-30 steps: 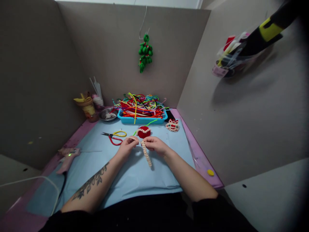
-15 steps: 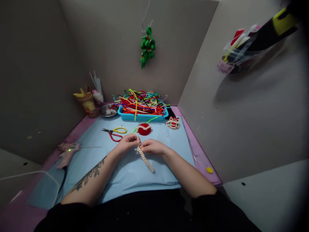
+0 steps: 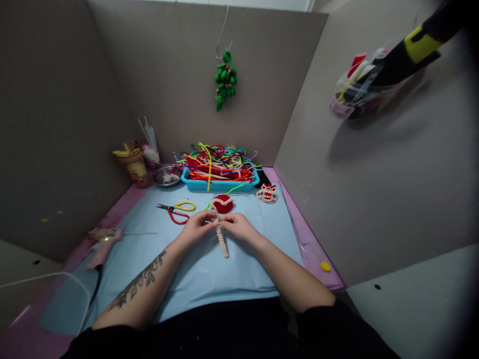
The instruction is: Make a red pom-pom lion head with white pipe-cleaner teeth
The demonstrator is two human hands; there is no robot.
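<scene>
Both my hands meet over the blue sheet, pinching the upper end of a cream coiled pipe cleaner (image 3: 222, 242). My left hand (image 3: 201, 224) grips it from the left, fingers bent together. From the other side my right hand (image 3: 238, 225) holds the same end between thumb and fingers. The coiled strip hangs down toward me below the fingertips. Just beyond my hands lies a red round piece (image 3: 223, 203) with a cream ruffled edging. Scissors (image 3: 175, 211) with one yellow and one red handle rest left of it, blades pointing left.
A blue basket (image 3: 220, 186) full of colourful pipe cleaners stands at the back, beside a metal dish (image 3: 167, 176). A pink glue gun (image 3: 106, 244) lies at left. A cream-and-red lion-face piece (image 3: 267, 193) sits at right. Grey partitions surround the table.
The coiled strip has swung from slanting right to hanging nearly straight. My fingers have drawn closer together at its top. The whole view has shifted slightly.
</scene>
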